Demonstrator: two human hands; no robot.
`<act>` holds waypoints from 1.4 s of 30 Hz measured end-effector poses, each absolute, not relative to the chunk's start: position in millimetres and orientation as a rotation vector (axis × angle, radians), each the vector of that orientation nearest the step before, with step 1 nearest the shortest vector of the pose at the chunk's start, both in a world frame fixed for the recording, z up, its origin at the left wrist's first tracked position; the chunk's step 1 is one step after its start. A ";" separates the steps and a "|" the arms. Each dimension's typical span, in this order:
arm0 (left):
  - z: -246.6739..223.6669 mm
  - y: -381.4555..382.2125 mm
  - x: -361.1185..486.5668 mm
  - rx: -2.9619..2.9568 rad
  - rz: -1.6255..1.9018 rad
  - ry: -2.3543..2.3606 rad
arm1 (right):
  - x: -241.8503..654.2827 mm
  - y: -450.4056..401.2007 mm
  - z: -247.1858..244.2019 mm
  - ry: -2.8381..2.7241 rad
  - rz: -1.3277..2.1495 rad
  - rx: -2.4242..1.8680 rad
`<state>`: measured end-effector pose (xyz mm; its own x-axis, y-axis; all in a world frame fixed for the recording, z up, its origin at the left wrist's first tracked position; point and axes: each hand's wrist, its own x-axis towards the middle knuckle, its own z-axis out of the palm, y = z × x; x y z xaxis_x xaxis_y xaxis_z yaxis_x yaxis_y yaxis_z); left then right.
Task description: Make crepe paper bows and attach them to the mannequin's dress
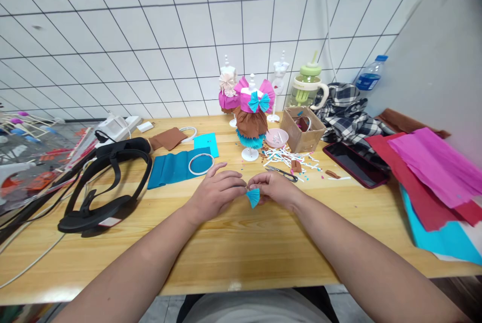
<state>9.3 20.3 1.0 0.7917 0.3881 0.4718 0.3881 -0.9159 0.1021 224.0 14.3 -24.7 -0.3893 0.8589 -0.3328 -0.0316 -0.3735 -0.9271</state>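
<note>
Blue pleated paper, flared into a small fan, shows between the person's two hands, over the near part of the wooden table. Its gathered upper end is lost among the fingers, so from here I can't make out exactly how it is pinched. The right grip is nearly closed, thumb and fingers curled in on the fan, some fingertips out of sight behind the paper. The left grip is loosely bent, its fingers reaching across to the fan's top; its thumb is hidden, and whether it holds or merely touches the paper I cannot tell.

Just beyond the right grip lie dark scissors. Past them are scattered white sticks, a pink bowl and a cardboard box whose contents only partly show. Ahead of both grips, a dress form in pink, brown and blue paper partly covers another form. Left of the left grip, a white ring rests on folded teal paper. Well right of the right grip, pink sheets lie layered over red paper.
</note>
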 end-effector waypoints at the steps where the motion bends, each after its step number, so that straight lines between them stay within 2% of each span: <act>1: 2.2 20.7 8.3 -2.956 -0.728 -0.594 | 225.6 15.4 -25.0 -1.313 1.771 -1.202; 5: 2.3 21.8 9.5 -2.949 -0.476 -0.527 | 231.2 18.1 -23.2 -1.863 1.223 -1.222; 9: -4.5 21.1 15.6 -2.983 -0.292 -0.570 | 232.4 13.0 -18.8 -2.158 0.753 -1.178; 13: -9.2 19.7 21.9 -2.989 -0.272 -0.727 | 228.6 3.5 -14.6 -2.293 0.379 -1.179; 17: -8.3 19.2 23.9 -3.000 -0.325 -0.918 | 221.3 -3.8 -11.8 -2.326 0.156 -1.229; 22: -9.0 18.4 26.2 -3.050 -0.646 -1.401 | 211.9 -9.3 -11.0 -2.370 -0.156 -1.192; 27: -9.5 19.7 31.2 -3.111 -1.369 -2.123 | 210.4 -14.2 -6.7 -2.260 -0.335 -1.163; 31: -9.5 18.7 32.0 -3.086 -1.995 -2.355 | 211.0 -18.8 0.6 -2.136 -0.234 -1.190; 34: -11.5 17.2 31.5 -3.056 -2.302 -2.363 | 210.2 -17.5 2.0 -1.930 0.163 -1.237; 37: -13.4 17.1 30.3 -3.084 -2.369 -2.357 | 208.7 -11.5 -2.3 -1.654 0.597 -1.256; 42: -14.8 20.5 25.7 -3.267 -2.269 -2.432 | 207.1 -1.0 -15.9 -1.396 1.188 -1.193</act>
<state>25.7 20.5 -14.8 0.4654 0.8700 -0.1628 -0.1022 0.2355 0.9665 207.1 -1.0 -15.9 -0.1090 0.9926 0.0532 0.1062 0.0649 -0.9922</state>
